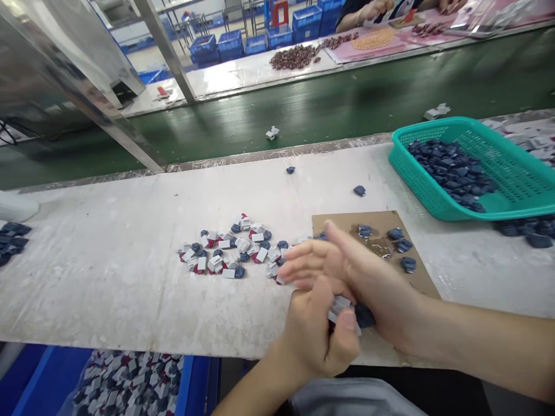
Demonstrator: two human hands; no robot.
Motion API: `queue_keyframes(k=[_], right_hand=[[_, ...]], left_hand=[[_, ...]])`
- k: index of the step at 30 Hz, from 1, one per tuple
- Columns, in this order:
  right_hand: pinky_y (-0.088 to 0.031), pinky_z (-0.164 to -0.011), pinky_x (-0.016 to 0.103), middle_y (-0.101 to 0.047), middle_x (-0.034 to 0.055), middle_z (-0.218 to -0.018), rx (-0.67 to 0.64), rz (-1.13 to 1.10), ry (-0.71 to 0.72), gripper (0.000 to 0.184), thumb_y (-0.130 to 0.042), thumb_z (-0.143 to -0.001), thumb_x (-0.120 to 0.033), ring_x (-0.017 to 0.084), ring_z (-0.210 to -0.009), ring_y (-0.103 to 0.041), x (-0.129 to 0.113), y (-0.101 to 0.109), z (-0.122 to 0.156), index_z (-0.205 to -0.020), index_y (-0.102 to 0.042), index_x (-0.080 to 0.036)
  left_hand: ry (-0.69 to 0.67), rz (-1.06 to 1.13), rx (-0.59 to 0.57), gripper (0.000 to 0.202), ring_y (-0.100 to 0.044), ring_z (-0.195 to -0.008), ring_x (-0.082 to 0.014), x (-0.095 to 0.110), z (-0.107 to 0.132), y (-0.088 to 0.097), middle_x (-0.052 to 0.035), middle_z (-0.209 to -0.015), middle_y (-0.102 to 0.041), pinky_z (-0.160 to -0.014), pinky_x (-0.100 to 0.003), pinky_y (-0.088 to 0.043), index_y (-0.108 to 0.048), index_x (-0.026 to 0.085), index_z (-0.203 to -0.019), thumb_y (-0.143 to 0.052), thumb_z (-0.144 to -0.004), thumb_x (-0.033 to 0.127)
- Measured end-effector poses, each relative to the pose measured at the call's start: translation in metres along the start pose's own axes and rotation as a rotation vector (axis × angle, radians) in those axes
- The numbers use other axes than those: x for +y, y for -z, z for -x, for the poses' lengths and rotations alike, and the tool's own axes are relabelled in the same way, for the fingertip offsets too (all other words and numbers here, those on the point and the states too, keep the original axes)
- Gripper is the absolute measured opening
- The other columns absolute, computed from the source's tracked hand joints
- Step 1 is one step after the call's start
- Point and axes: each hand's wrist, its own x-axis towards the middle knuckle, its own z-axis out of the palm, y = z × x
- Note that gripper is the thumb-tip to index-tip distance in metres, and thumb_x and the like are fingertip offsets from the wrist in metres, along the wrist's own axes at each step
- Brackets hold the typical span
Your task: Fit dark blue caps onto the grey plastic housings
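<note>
My left hand (310,335) is closed around a small plastic piece (340,306), light grey with a dark blue end showing. My right hand (368,271) has its fingers stretched out, and its palm lies against the dark end of that piece. Part of the piece is hidden between the hands. Under and behind my right hand lies a brown cardboard sheet (347,218) with a wet, shiny patch (379,248) and several dark blue pieces (408,264). To the left of my fingers, a cluster of white, red and dark blue assembled pieces (217,263) is spread on the white table (108,260).
A green basket (437,202) of dark blue pieces stands at the right. Below the table's left edge, a blue bin (186,375) holds assembled pieces. A green conveyor belt (225,121) runs behind, carrying a white piece (272,133). Across it, another person's hands (375,10) work.
</note>
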Motion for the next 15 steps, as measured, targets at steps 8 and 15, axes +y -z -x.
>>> queue_keyframes(k=[8, 15], right_hand=[[-0.048, -0.062, 0.026, -0.060, 0.0019, -0.052, -0.078, -0.105, 0.010, 0.070, -0.065, -0.058, -0.091, 0.014, -0.055, -0.057, 0.027, -0.025, 0.002, -0.053, -0.064, -0.021], [-0.053, -0.064, 0.031, -0.060, 0.0027, -0.053, 0.035, -0.025, 0.095, 0.070, -0.056, -0.066, -0.091, 0.020, -0.060, -0.063, 0.047, -0.033, -0.052, -0.059, -0.063, -0.022]], left_hand=[[-0.178, -0.217, 0.131, 0.012, -0.065, -0.065, -0.0244, -0.008, 0.024, -0.001, -0.0052, -0.074, -0.061, -0.058, -0.036, -0.053, -0.052, 0.024, -0.097, -0.044, -0.093, 0.032], [0.164, -0.438, -0.149, 0.060, -0.069, -0.063, -0.0324, -0.013, 0.031, 0.036, -0.0189, -0.081, -0.074, -0.054, -0.039, -0.049, -0.062, 0.009, -0.117, -0.033, -0.100, 0.058]])
